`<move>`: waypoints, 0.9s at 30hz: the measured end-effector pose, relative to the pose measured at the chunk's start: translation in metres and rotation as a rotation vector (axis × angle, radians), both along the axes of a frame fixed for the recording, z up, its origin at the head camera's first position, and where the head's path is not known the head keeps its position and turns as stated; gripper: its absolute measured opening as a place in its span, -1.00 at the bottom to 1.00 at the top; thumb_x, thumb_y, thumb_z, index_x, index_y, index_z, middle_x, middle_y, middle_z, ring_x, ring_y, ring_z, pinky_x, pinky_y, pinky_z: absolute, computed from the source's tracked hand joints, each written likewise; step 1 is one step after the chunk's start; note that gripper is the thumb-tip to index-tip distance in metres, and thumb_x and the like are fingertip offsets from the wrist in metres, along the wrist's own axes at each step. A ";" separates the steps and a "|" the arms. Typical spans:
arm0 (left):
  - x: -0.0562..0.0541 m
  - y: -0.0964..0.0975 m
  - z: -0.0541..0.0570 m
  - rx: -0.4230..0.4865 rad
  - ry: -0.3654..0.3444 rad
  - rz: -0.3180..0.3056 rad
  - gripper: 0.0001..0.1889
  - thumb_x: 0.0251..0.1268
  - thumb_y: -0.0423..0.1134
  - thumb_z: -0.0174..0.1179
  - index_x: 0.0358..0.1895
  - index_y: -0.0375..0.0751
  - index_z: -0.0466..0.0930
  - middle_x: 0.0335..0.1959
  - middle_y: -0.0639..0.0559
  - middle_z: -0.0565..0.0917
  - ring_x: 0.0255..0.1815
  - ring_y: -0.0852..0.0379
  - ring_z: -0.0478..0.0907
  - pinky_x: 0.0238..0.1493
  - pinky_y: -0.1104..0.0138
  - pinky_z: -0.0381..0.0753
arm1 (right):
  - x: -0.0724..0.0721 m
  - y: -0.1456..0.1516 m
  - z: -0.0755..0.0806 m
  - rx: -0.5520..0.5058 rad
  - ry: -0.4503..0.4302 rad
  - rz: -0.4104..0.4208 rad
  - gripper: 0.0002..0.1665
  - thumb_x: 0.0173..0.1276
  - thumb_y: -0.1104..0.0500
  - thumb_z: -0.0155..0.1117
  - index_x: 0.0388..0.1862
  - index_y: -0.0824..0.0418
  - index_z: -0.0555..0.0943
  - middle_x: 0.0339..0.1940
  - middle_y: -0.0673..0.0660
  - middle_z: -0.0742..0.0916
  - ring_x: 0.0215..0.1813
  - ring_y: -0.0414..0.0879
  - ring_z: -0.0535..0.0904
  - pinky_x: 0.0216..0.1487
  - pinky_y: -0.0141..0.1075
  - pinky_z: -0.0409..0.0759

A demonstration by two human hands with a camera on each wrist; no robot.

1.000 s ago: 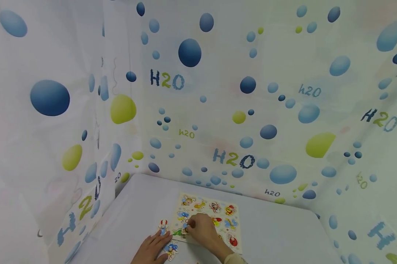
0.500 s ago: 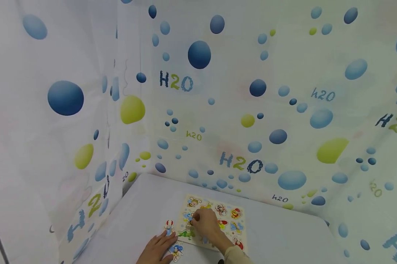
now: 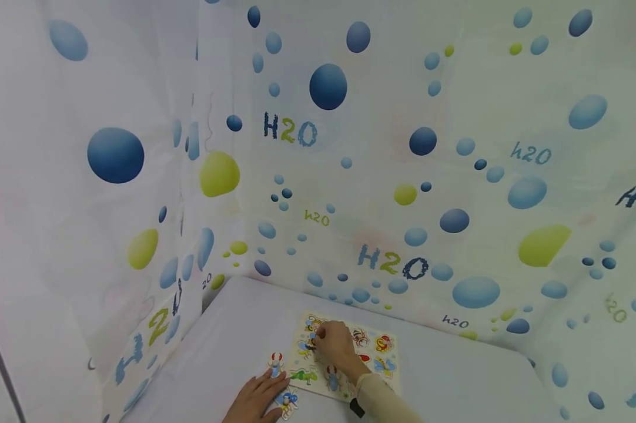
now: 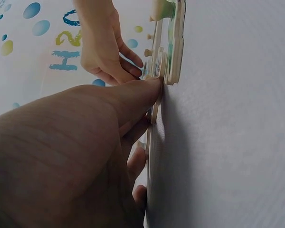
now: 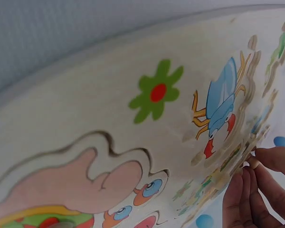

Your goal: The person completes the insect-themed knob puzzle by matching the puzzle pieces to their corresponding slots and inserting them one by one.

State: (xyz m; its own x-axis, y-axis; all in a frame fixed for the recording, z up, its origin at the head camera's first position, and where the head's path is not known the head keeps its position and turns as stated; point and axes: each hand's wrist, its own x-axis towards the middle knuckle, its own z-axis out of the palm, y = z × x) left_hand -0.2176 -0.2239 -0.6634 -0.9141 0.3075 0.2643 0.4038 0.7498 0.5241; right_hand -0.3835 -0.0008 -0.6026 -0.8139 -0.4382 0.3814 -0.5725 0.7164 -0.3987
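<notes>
A pale wooden peg puzzle board (image 3: 318,386) with colourful insect pictures lies on the table. My right hand (image 3: 335,346) is over its left column. Thumb and fingertips pinch a small wooden knob (image 5: 253,162) in the right wrist view; the picture on its piece is mostly hidden by the hand. My left hand (image 3: 257,398) rests palm down at the board's lower left corner, fingers extended. By its fingertips lies a loose red-horned beetle piece (image 3: 275,364). A loose blue insect piece (image 3: 287,399) lies beside its thumb. A green grasshopper (image 3: 303,376) shows in the board's near left corner.
The table (image 3: 455,376) has a white cover. Bubble-patterned curtains (image 3: 371,194) surround its far side and both ends. On the board, a blue beetle picture (image 5: 221,102) lies in a recess beside a printed green flower (image 5: 156,91).
My right hand has moved from the board's near left part toward its far left corner, still pinching the piece. My left hand stays beside the board. The head view has turned slightly left.
</notes>
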 end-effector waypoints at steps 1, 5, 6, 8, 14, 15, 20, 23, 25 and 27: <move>0.000 0.000 0.000 -0.003 0.000 0.002 -0.43 0.61 0.22 0.00 0.50 0.06 0.49 0.50 0.16 0.49 0.51 -0.24 0.38 0.30 -0.40 0.39 | -0.001 0.000 -0.001 -0.003 -0.003 0.002 -0.82 0.31 0.29 0.46 -0.45 0.06 0.73 -0.52 -0.09 0.71 -0.51 -0.31 0.52 -0.47 -0.39 0.55; 0.001 0.001 0.000 -0.012 -0.012 0.011 -0.41 0.59 0.25 -0.01 0.51 0.07 0.48 0.51 0.18 0.48 0.52 -0.24 0.37 0.33 -0.38 0.37 | -0.005 -0.003 -0.003 -0.008 -0.021 0.008 -0.76 0.34 0.31 0.42 -0.50 0.04 0.69 -0.53 -0.10 0.70 -0.55 -0.33 0.48 -0.50 -0.40 0.50; 0.001 0.001 0.000 -0.015 -0.010 0.013 -0.41 0.59 0.25 -0.01 0.51 0.07 0.48 0.51 0.18 0.48 0.52 -0.24 0.37 0.33 -0.38 0.37 | -0.006 -0.004 -0.003 -0.009 -0.020 0.006 -0.77 0.33 0.31 0.41 -0.50 0.05 0.69 -0.53 -0.09 0.70 -0.55 -0.33 0.49 -0.49 -0.40 0.49; 0.001 0.001 0.001 -0.011 -0.004 0.013 -0.41 0.60 0.24 -0.01 0.50 0.07 0.48 0.50 0.17 0.49 0.51 -0.24 0.39 0.33 -0.37 0.37 | -0.008 -0.005 -0.002 0.002 -0.005 0.000 -0.78 0.33 0.31 0.41 -0.49 0.07 0.70 -0.53 -0.07 0.71 -0.55 -0.31 0.50 -0.50 -0.39 0.51; 0.002 0.000 0.001 -0.012 0.011 -0.001 -0.43 0.62 0.19 -0.01 0.51 0.04 0.48 0.49 0.14 0.50 0.48 -0.26 0.41 0.30 -0.37 0.40 | -0.014 -0.011 0.001 0.028 0.014 -0.012 -0.82 0.35 0.28 0.44 -0.47 0.09 0.74 -0.50 -0.02 0.73 -0.54 -0.25 0.56 -0.49 -0.34 0.59; 0.002 0.000 0.001 -0.015 0.010 -0.004 -0.44 0.62 0.19 -0.02 0.51 0.04 0.48 0.50 0.14 0.50 0.48 -0.26 0.41 0.30 -0.37 0.40 | -0.015 -0.012 0.000 0.035 0.015 -0.015 -0.82 0.36 0.27 0.44 -0.46 0.09 0.74 -0.50 -0.02 0.74 -0.53 -0.25 0.57 -0.48 -0.34 0.60; 0.001 -0.001 -0.001 -0.018 -0.001 -0.018 -0.43 0.64 0.20 -0.04 0.53 0.06 0.46 0.51 0.15 0.48 0.49 -0.25 0.40 0.30 -0.38 0.40 | -0.022 -0.015 -0.002 0.069 0.017 -0.041 -0.81 0.37 0.27 0.43 -0.46 0.09 0.73 -0.51 -0.03 0.72 -0.53 -0.25 0.55 -0.46 -0.32 0.60; 0.000 0.000 -0.002 -0.024 -0.015 -0.016 -0.43 0.64 0.21 -0.05 0.53 0.08 0.45 0.52 0.17 0.47 0.50 -0.25 0.39 0.31 -0.37 0.39 | -0.024 -0.016 0.000 0.069 0.017 -0.043 -0.79 0.36 0.28 0.43 -0.48 0.08 0.71 -0.53 -0.05 0.70 -0.54 -0.25 0.51 -0.48 -0.34 0.56; 0.000 0.000 -0.002 -0.031 -0.014 -0.012 -0.43 0.64 0.20 -0.05 0.53 0.08 0.45 0.52 0.17 0.47 0.50 -0.24 0.40 0.31 -0.36 0.41 | -0.025 -0.018 0.001 0.066 0.003 -0.051 -0.80 0.37 0.27 0.42 -0.48 0.08 0.71 -0.52 -0.06 0.69 -0.53 -0.25 0.50 -0.47 -0.34 0.54; 0.001 -0.001 -0.002 -0.033 -0.012 -0.009 -0.43 0.64 0.20 -0.05 0.53 0.07 0.46 0.51 0.16 0.48 0.50 -0.24 0.40 0.31 -0.36 0.41 | -0.026 -0.020 0.002 0.062 -0.006 -0.053 -0.81 0.37 0.26 0.41 -0.47 0.08 0.72 -0.51 -0.06 0.69 -0.52 -0.25 0.50 -0.46 -0.34 0.55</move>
State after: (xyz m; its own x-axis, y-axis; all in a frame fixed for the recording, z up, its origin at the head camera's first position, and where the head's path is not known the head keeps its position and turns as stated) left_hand -0.2170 -0.2245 -0.6649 -0.9143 0.3238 0.2433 0.4044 0.7632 0.5040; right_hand -0.4094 -0.0204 -0.6002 -0.8386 -0.4175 0.3501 -0.5313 0.7688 -0.3558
